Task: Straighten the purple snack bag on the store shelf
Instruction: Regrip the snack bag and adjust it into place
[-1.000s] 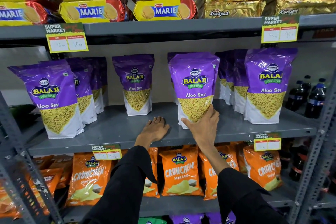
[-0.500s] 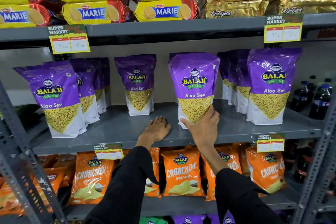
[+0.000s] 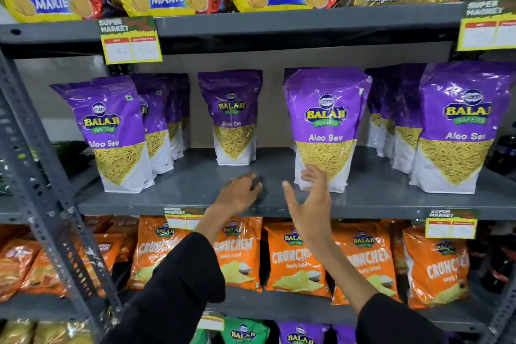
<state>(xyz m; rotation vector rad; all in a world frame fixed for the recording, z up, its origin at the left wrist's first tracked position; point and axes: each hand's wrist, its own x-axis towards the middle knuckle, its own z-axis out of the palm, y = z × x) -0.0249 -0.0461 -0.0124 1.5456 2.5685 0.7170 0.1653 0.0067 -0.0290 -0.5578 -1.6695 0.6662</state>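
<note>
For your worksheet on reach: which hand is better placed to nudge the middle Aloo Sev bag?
Right. The right hand is open beside the Aloo Sev bag; the left hand rests on the shelf.

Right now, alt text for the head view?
The right hand, open, hovers at the base of an upright purple Aloo Sev bag on a grey store shelf; the left hand rests on the shelf beside it. More purple bags stand on either side.
</note>
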